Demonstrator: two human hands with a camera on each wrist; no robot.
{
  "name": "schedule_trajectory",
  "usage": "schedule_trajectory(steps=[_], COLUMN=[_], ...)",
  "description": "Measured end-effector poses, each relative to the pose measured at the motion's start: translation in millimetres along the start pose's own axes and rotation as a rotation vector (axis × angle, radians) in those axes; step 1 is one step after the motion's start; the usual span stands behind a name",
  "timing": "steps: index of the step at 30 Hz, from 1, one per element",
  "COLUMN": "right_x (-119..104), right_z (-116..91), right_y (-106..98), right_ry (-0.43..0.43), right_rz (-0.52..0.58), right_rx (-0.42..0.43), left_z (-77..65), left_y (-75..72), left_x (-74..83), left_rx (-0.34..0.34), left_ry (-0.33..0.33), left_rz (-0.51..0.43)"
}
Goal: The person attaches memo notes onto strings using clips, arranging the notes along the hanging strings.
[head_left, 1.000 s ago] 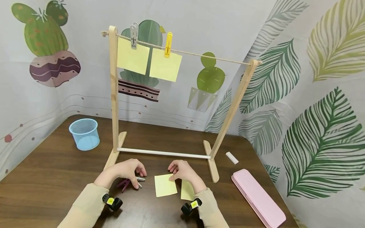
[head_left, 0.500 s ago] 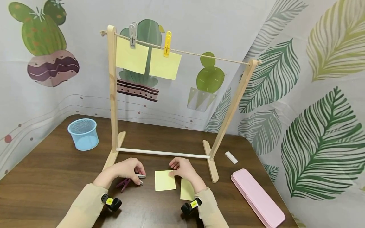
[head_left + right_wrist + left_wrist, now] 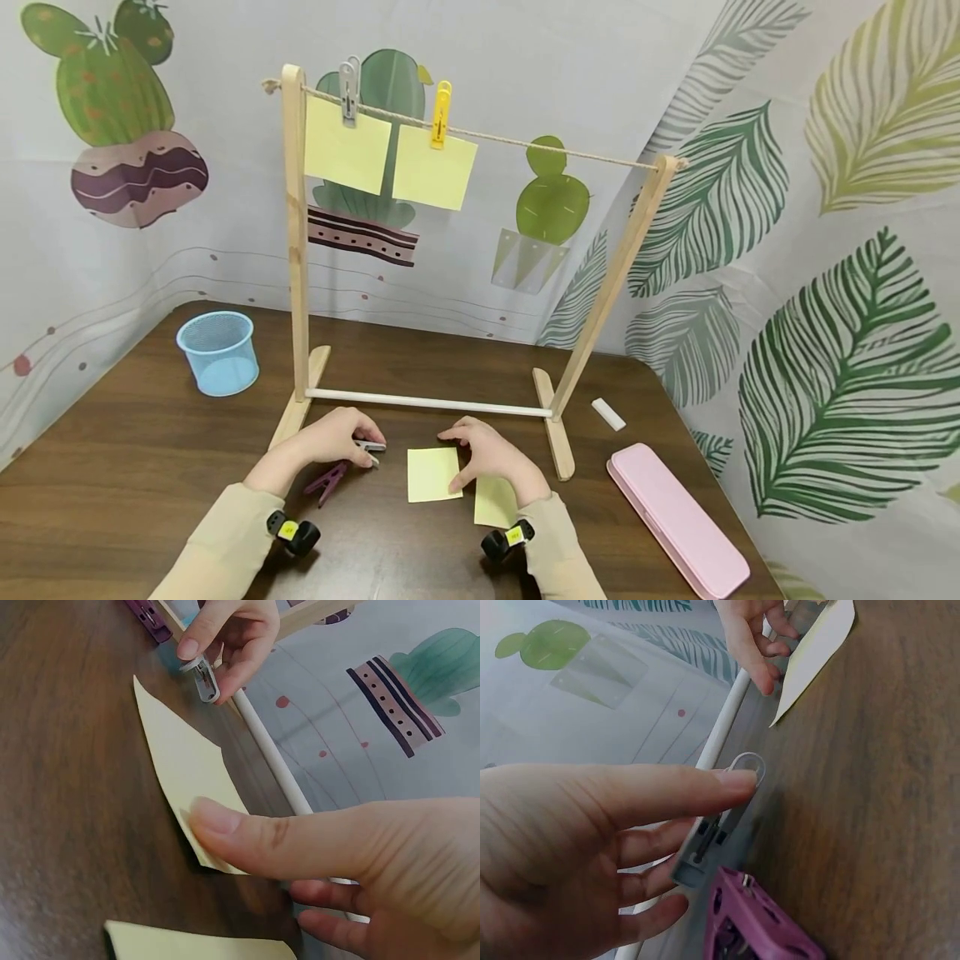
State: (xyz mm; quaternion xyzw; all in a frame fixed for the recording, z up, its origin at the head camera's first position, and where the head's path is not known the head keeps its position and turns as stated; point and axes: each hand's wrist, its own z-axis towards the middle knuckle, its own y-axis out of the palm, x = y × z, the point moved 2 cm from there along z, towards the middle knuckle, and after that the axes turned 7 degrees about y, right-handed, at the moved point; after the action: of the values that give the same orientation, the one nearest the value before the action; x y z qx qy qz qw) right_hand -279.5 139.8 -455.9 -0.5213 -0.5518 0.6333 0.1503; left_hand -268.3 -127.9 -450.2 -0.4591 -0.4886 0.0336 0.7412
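My left hand (image 3: 341, 437) pinches a grey clothespin (image 3: 701, 844) between thumb and fingers. A purple clothespin (image 3: 327, 481) lies on the table just below that hand. My right hand (image 3: 491, 454) is spread, its thumb at the right edge of a yellow sticky note (image 3: 430, 475) and its fingers past the far edge. The right wrist view shows this note (image 3: 180, 757) slightly curled. A second sticky note (image 3: 495, 504) lies partly under the right wrist. Two more notes hang from the rope, one by a grey clothespin (image 3: 348, 92), the other by a yellow clothespin (image 3: 441, 115).
A wooden stand (image 3: 298, 250) with a rope (image 3: 540, 148) and a white bottom bar (image 3: 427, 402) rises behind the hands. A blue mesh cup (image 3: 219, 354) stands at back left. To the right lie a white eraser-like block (image 3: 608, 414) and a pink case (image 3: 678, 521).
The near sticky note has shifted slightly away from me. My right hand has spread, its thumb moving down the note's edge. My left hand has lifted the grey clothespin a little.
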Motion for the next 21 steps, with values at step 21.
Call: schedule_trajectory(steps=[21], right_x=[-1.0], right_z=[0.3], right_y=[2.2], right_ry=[-0.034], right_rz=[-0.054], right_rx=[-0.005], left_z=[0.2], left_y=[3.4], left_x=[-1.5], left_rx=[0.026], left_ry=[-0.043], left_rz=[-0.008])
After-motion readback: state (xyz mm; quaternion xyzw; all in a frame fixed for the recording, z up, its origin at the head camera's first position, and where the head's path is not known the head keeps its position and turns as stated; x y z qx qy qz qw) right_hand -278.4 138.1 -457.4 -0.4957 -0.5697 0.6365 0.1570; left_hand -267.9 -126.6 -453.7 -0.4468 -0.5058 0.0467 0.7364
